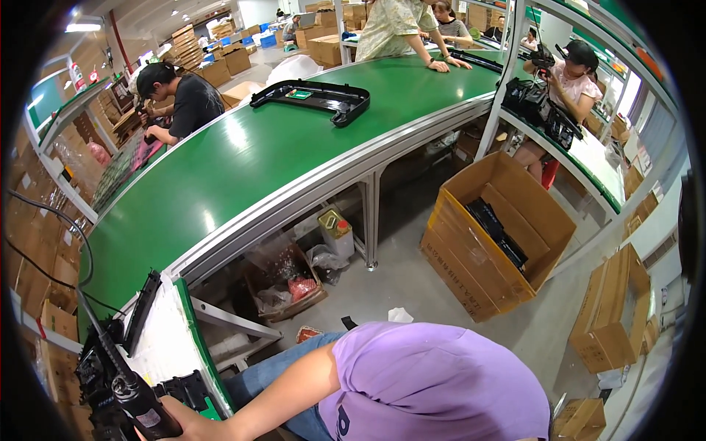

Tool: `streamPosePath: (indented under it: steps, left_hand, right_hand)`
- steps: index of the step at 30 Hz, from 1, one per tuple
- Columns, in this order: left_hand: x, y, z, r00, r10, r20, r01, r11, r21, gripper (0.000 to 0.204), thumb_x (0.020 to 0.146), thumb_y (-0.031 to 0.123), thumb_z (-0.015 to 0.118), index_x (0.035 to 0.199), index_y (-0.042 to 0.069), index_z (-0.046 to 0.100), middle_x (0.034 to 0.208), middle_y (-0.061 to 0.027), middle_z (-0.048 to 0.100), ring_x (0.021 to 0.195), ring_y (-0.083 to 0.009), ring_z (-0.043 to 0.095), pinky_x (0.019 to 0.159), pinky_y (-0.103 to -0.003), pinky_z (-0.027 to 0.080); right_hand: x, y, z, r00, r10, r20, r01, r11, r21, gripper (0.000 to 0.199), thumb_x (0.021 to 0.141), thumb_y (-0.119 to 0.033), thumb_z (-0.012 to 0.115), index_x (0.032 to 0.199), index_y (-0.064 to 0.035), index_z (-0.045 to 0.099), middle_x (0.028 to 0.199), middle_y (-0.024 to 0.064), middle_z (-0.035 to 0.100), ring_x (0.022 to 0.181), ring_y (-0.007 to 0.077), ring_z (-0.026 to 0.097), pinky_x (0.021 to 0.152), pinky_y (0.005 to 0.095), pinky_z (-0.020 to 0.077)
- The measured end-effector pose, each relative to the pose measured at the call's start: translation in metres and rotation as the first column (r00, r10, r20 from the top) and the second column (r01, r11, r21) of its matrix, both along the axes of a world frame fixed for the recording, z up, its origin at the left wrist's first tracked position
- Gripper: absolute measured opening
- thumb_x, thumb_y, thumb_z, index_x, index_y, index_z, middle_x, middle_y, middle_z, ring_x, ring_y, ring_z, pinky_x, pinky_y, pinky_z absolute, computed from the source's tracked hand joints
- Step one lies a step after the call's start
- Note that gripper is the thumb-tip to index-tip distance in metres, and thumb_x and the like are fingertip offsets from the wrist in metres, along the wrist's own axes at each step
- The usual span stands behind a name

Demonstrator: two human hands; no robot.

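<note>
Right hand [193,422] closed around a black corded hand tool [147,411], lower left corner, fingers wrapped on its thick body; tool's lower end cut off by the frame edge. Tool leans, top toward upper left; a black cable [87,246] runs off that top end and loops up along the left side. Left hand out of frame, grip can't be told.

Tool sits over the near bench [168,323], white top with green edging. Just beside the hand: a black plastic part [187,389], partly hidden. Left of the tool, a jumble of black parts [94,364], details unclear. Farther up the bench, a long narrow black strip [145,309] lying lengthwise.

Bare forearm [287,393] reaches in from a purple shirt [441,375]; blue jeans [276,361] show beneath it.

Past the bench, a curved green conveyor [220,176] with one black housing [349,99] on it, small green board [298,95] lying inside. Under the conveyor: open carton [294,309] with plastic bags, metal can with red cap [336,237]. Right on the floor, large open cardboard box [471,257], black parts [496,231] inside.

Around: person in dark shirt [195,103] bent over work at left; person in patterned top [386,29], hands on the conveyor; person in cap and pink top [581,84] at right, near black parts.
</note>
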State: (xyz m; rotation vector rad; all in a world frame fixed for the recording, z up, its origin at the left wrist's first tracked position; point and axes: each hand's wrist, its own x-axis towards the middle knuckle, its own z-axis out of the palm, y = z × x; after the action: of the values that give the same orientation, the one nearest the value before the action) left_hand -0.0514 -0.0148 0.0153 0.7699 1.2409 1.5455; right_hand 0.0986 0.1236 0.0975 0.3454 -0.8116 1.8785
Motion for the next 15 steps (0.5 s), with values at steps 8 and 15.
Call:
streamPosePath:
  steps: [8,15]
  left_hand:
    - [-0.009,-0.007,-0.013,1.0,-0.005,0.014,0.005,1.0,0.012,0.012,0.09,0.003,0.056,0.101,-0.001,0.053,0.082,-0.0058,0.056,0.06,-0.0092,0.046,0.055,-0.02,0.038]
    - [-0.014,-0.01,-0.021,0.999,-0.023,0.031,0.022,1.0,0.021,0.012,0.09,0.003,0.056,0.1,-0.001,0.054,0.082,-0.0065,0.056,0.06,-0.0093,0.046,0.056,-0.02,0.038]
  right_hand:
    - [-0.002,0.001,0.0,1.0,0.021,0.001,-0.021,0.999,0.034,0.023,0.081,-0.019,0.066,0.071,-0.0004,0.055,0.053,0.0049,0.051,0.043,0.0124,0.05,0.042,0.0241,0.0384]
    - [-0.002,0.0,0.0,1.0,0.019,-0.019,-0.019,1.0,0.006,0.024,0.08,-0.019,0.067,0.071,-0.0002,0.055,0.053,0.0044,0.051,0.043,0.0125,0.05,0.041,0.0241,0.0379]
